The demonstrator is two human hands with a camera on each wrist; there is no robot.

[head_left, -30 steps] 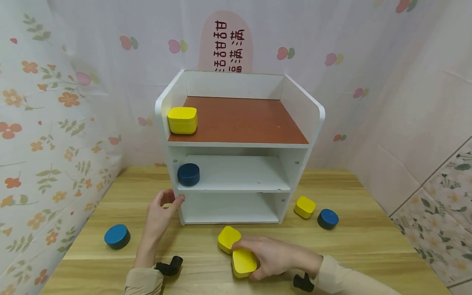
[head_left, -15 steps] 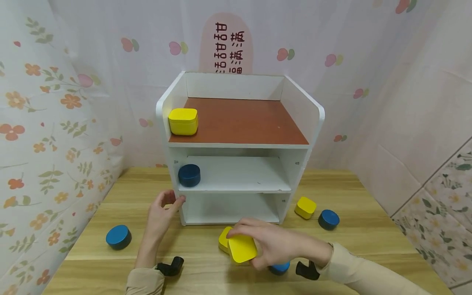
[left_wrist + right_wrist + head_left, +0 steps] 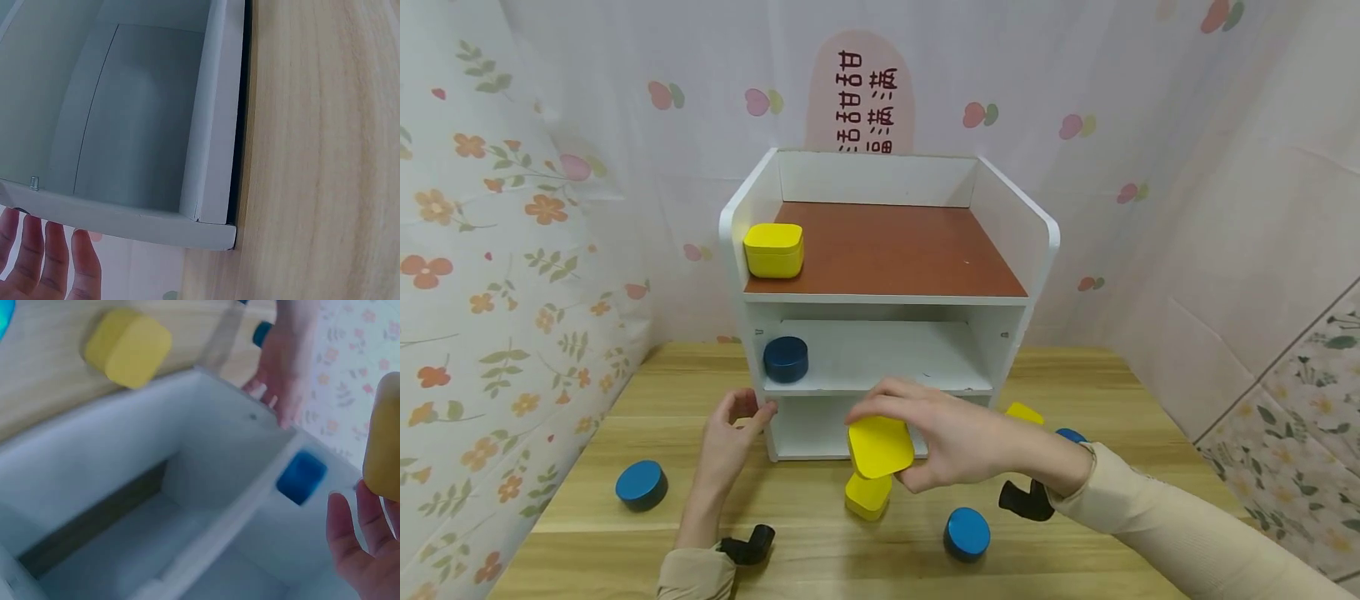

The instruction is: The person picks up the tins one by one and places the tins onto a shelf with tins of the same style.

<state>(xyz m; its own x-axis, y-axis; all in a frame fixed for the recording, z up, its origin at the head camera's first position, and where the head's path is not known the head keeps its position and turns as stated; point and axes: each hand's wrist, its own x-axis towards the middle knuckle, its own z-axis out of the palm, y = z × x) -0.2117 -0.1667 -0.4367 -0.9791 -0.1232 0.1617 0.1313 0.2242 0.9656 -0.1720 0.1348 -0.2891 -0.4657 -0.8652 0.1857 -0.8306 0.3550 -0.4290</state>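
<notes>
My right hand (image 3: 951, 429) grips a yellow rounded-square box (image 3: 880, 447) between thumb and fingers, raised in front of the lowest compartment of a white shelf unit (image 3: 887, 297). At the right wrist view's edge the same box shows partly cut off. Below it on the table sits another yellow box (image 3: 867, 500), overlapped in the head view. My left hand (image 3: 726, 437) rests at the unit's left side panel (image 3: 125, 219), with fingertips at its outer face. A yellow box (image 3: 773, 252) stands on the brown top at left, and a dark blue round tin (image 3: 786, 360) on the middle shelf beneath.
Blue round tins lie on the table, one at left (image 3: 642, 486) and one near the front (image 3: 967, 534). Right of the unit, my right arm partly hides a yellow box (image 3: 1025, 412) and a blue tin (image 3: 1071, 435). A patterned curtain (image 3: 662, 208) hangs behind.
My right hand has lifted the yellow box off the table and carried it up toward the shelf unit, uncovering the front blue tin. The left hand stays in place.
</notes>
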